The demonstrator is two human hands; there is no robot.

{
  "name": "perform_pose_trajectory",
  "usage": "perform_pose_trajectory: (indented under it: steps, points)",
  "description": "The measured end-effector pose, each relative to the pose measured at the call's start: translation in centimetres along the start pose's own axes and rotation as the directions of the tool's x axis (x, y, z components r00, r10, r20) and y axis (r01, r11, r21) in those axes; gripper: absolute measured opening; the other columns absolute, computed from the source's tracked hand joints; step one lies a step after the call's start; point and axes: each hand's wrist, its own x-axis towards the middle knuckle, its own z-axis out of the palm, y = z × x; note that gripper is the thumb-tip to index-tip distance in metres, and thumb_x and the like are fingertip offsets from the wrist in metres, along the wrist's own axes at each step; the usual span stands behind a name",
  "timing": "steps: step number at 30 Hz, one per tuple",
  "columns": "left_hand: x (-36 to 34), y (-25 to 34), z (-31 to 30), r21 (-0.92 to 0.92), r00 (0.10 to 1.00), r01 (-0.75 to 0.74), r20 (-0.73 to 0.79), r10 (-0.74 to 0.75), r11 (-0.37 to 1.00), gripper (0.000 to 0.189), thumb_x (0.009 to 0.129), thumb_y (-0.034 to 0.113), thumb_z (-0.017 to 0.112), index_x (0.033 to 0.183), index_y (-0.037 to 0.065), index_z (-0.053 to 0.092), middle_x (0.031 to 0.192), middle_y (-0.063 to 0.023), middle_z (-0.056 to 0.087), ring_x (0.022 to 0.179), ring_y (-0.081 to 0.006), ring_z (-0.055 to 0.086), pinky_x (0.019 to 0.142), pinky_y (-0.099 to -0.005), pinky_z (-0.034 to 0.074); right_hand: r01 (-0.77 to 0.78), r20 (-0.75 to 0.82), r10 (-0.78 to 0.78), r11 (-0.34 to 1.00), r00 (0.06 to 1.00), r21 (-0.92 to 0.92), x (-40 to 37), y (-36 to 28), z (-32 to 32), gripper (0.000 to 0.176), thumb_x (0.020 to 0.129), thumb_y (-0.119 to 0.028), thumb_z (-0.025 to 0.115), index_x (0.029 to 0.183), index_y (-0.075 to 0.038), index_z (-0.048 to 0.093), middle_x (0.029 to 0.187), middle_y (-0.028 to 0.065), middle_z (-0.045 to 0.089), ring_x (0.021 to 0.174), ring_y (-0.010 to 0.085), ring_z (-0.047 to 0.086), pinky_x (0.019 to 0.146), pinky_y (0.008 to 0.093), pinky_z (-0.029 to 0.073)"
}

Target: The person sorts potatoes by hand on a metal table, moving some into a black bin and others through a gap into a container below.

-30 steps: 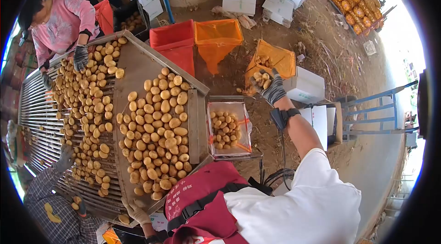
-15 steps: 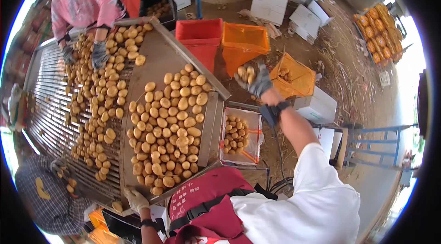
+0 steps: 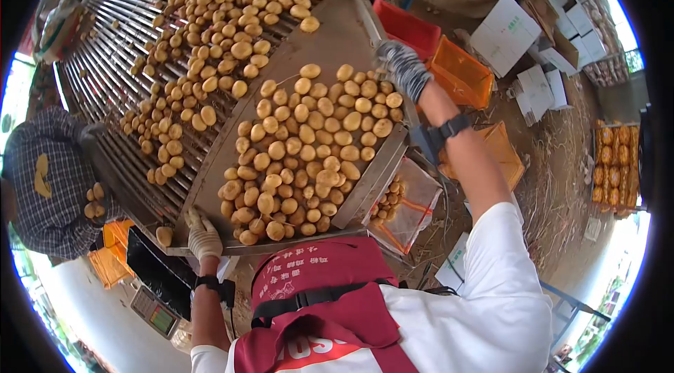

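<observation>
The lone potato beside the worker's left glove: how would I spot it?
Start at the metal sorting tray heaped with potatoes in front of the person. Follow its near rim to the left hand in a pale glove. Just beyond that hand, at the corner, lies the lone potato, apart from the heap.

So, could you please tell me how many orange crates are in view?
3 orange crates: one beside the red crate, one behind the right forearm, one next to the plaid-shirted person; others may be hidden.
</observation>
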Motion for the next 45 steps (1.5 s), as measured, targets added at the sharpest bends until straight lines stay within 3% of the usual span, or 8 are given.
perform_pose_trajectory:
  steps: [8, 18, 32, 33, 39, 43, 44, 45]
  points:
    - [-0.9, 1.8, -1.9, -0.13, 0.998, 0.062, 0.013, -0.06, 0.99, 0.055, 0.103, 0.025, 0.045, 0.157, 0.015, 0.036, 0.159, -0.023, 0.035, 0.128, -0.0406, 0.056, 0.104, -0.0454, 0.048, 0.349, 0.278, -0.257, 0.863, 0.926, -0.365, -0.9, 6.0, 12.0, 0.029, 0.096, -0.014, 0.066, 0.122, -0.001, 0.066, 0.107, 0.008, 0.071, 0.098, 0.0172, 0.065, 0.09, 0.0304, 0.053]
    - [-0.7, 1.4, -1.4, -0.182, 0.993, 0.077, -0.072, -0.092, 0.98, 0.055, 0.101, 0.026, 0.047, 0.154, 0.016, 0.038, 0.157, -0.0202, 0.04, 0.105, -0.0407, 0.067, 0.091, -0.0485, 0.052, 0.445, 0.468, 0.072, -0.464, 0.881, -0.766, 4.6, 2.2, 22.7, 0.029, 0.097, -0.012, 0.061, 0.125, -0.006, 0.068, 0.129, 0.0174, 0.067, 0.122, 0.0333, 0.063, 0.101, 0.0479, 0.052]
    - [-0.8, 1.3, -1.5, -0.116, 0.996, 0.053, -0.067, -0.061, 0.992, 0.057, 0.101, 0.03, 0.048, 0.156, 0.018, 0.037, 0.155, -0.0182, 0.043, 0.102, -0.0364, 0.069, 0.092, -0.0453, 0.054, 0.411, 0.371, -0.373, 0.03, 0.85, -0.911, 6.8, 6.8, 7.6, 0.027, 0.096, -0.022, 0.066, 0.11, 0.001, 0.063, 0.095, 0.0199, 0.072, 0.084, 0.0333, 0.069, 0.077, 0.0447, 0.055]
    - [-0.9, 1.4, -1.6, -0.114, 0.997, 0.044, -0.062, -0.051, 0.993, 0.057, 0.101, 0.03, 0.048, 0.156, 0.018, 0.037, 0.155, -0.0182, 0.043, 0.102, -0.0364, 0.069, 0.092, -0.0453, 0.054, 0.208, 0.121, -0.204, 0.486, 0.972, -0.849, 5.8, 7.3, 7.3, 0.024, 0.097, -0.019, 0.064, 0.11, 0.001, 0.063, 0.088, 0.0164, 0.071, 0.082, 0.0265, 0.069, 0.076, 0.0404, 0.055]
    - [-0.5, 0.9, -0.7, -0.069, 0.994, 0.039, -0.096, -0.046, 0.997, 0.054, 0.103, 0.032, 0.045, 0.153, 0.015, 0.041, 0.126, -0.0217, 0.066, 0.099, -0.0387, 0.069, 0.089, -0.0476, 0.053, 0.658, 0.45, -0.493, 0.43, 0.745, -0.618, -5.3, 6.0, 11.6, 0.017, 0.096, -0.009, 0.061, 0.109, 0.0, 0.067, 0.089, 0.0081, 0.069, 0.079, 0.015, 0.064, 0.073, 0.0312, 0.054]
    - [-0.8, 1.4, -1.3, -0.066, 0.992, 0.046, -0.117, -0.054, 0.997, 0.053, 0.102, 0.033, 0.046, 0.152, 0.014, 0.043, 0.116, -0.0224, 0.07, 0.098, -0.0396, 0.069, 0.088, -0.0486, 0.053, 0.841, 0.899, -0.19, 0.468, 0.395, -0.271, -15.3, 14.6, 17.3, 0.036, 0.094, -0.011, 0.064, 0.129, -0.009, 0.063, 0.095, 0.0122, 0.07, 0.083, 0.0263, 0.068, 0.077, 0.0395, 0.056]
    - [-0.7, 1.4, -1.4, -0.055, 0.995, 0.058, -0.084, -0.063, 0.997, 0.053, 0.102, 0.034, 0.045, 0.152, 0.015, 0.043, 0.117, -0.0229, 0.07, 0.098, -0.0395, 0.069, 0.088, -0.0484, 0.053, 0.234, 0.594, 0.48, 0.617, 0.645, -0.752, -19.6, 10.6, 21.5, 0.035, 0.1, -0.02, 0.053, 0.134, -0.011, 0.058, 0.096, 0.0173, 0.072, 0.088, 0.0331, 0.07, 0.074, 0.0425, 0.056]
    - [-0.7, 1.6, -1.6, -0.043, 0.996, 0.065, -0.051, -0.067, 0.997, 0.053, 0.102, 0.034, 0.045, 0.151, 0.015, 0.044, 0.117, -0.0234, 0.069, 0.099, -0.0393, 0.069, 0.088, -0.0483, 0.053, 0.843, 0.867, 0.106, 0.205, 0.487, -0.498, -20.5, 13.0, 21.1, 0.037, 0.103, -0.027, 0.044, 0.132, -0.011, 0.061, 0.092, 0.0186, 0.073, 0.086, 0.0356, 0.072, 0.069, 0.0451, 0.056]
